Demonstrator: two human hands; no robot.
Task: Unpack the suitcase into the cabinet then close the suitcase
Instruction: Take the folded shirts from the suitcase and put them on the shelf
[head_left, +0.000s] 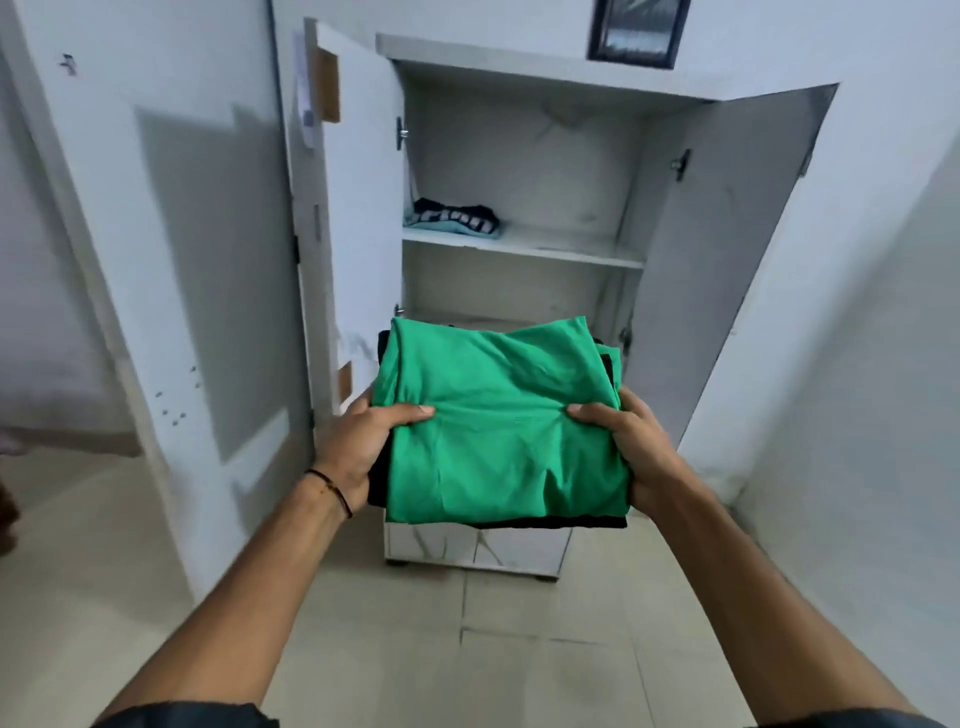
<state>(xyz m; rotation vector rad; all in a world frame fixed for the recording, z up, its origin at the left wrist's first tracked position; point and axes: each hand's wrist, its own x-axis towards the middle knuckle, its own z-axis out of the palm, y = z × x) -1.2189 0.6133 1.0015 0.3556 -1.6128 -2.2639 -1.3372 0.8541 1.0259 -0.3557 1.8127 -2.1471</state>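
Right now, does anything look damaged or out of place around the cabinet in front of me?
On the cabinet, the left door shows brown patches near top and bottom, as if the white facing has come off. Its back panel carries dark scuffs. The green garment lies folded between the left hand and right hand.

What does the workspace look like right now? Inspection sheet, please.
Surface: middle shelf of the cabinet, whose doors are open.
Job's things: folded green garment stacked on a black garment, held in front of the cabinet; folded dark garment on the shelf's left end; suitcase not in view.
Clutter: framed picture on top of the cabinet.
Hands: left hand and right hand grip the stack's sides, thumbs on top.
Cables: nothing seen.
Surroundings: tiled floor, white walls, room door at left.
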